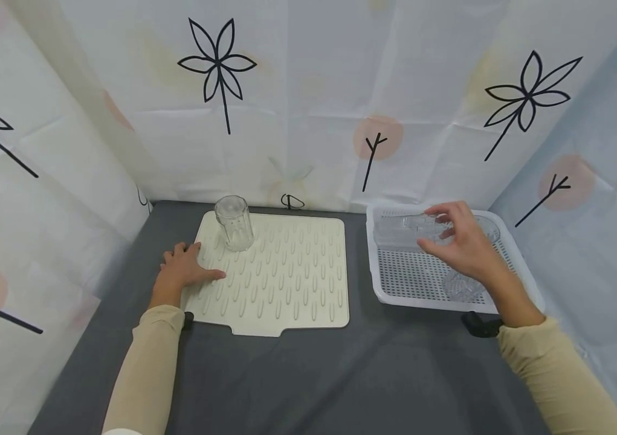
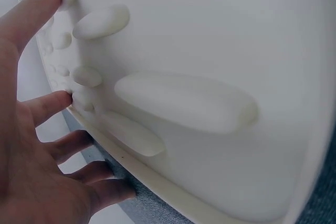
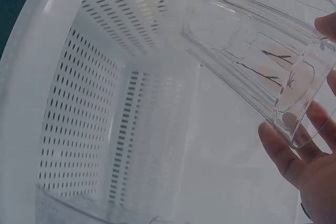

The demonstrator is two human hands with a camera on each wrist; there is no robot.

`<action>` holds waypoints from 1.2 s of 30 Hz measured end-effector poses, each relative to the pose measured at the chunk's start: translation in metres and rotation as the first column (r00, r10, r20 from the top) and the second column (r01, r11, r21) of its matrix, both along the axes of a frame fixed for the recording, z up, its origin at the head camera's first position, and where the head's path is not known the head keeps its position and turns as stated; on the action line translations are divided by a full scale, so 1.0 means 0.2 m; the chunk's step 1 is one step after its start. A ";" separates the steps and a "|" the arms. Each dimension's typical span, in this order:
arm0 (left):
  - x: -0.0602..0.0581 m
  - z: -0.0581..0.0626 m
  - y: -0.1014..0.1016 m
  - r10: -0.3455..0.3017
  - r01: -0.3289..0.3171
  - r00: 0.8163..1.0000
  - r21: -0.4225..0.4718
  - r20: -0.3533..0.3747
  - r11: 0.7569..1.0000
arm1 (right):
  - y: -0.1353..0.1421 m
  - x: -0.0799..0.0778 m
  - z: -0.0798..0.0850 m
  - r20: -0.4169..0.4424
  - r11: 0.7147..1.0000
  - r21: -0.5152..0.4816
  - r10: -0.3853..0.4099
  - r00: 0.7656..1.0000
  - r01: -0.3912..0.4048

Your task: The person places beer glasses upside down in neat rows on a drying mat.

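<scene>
My left hand [image 1: 185, 269] rests at the left edge of a cream drying mat [image 1: 297, 272] with raised oval ridges. Its thumb lies over the ridges, while the spread fingers reach across the rim onto the dark cloth, as the left wrist view shows. A clear glass [image 1: 234, 225] stands near the mat's back left corner. Over the white perforated basket [image 1: 376, 266], my right hand [image 1: 466, 244] grips another clear drinking glass [image 3: 252, 51] by one end, between thumb and fingers. That glass is tilted sideways.
Inside the basket, a patterned clear glass [image 1: 463, 287] is at the front, and another clear glass [image 1: 487, 229] shows at the back right, partly behind the hand. A dark grey cloth [image 1: 308, 380] covers the table. Patterned white curtains [image 1: 313, 90] enclose the back and sides.
</scene>
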State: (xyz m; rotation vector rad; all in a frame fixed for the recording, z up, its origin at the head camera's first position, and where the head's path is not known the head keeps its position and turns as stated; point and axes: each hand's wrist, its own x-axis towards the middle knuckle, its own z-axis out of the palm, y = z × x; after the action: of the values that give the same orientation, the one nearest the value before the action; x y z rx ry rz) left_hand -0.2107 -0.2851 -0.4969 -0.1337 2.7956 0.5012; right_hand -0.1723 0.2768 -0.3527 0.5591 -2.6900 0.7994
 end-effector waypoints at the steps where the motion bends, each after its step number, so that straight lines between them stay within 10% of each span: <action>1: 0.00 0.00 0.00 0.000 0.000 1.000 0.000 0.001 1.000 | -0.01 0.00 0.00 0.008 1.000 -0.026 -0.008 1.000 0.008; 15: 0.00 0.00 0.00 0.011 -0.011 1.000 0.002 0.009 1.000 | -0.14 0.00 0.00 0.165 0.952 -0.302 0.002 0.986 0.049; 36: -0.02 0.05 0.01 -0.014 0.012 0.995 0.025 0.102 1.000 | -0.38 -0.08 -0.07 0.248 0.791 -0.611 0.153 0.957 0.032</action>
State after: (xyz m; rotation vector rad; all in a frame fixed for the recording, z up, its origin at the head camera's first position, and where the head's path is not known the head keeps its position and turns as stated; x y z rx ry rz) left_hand -0.2141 -0.2837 -0.4862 -0.1318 2.6884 0.5102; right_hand -0.1891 0.2011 -0.3676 0.3844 -2.4219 1.7982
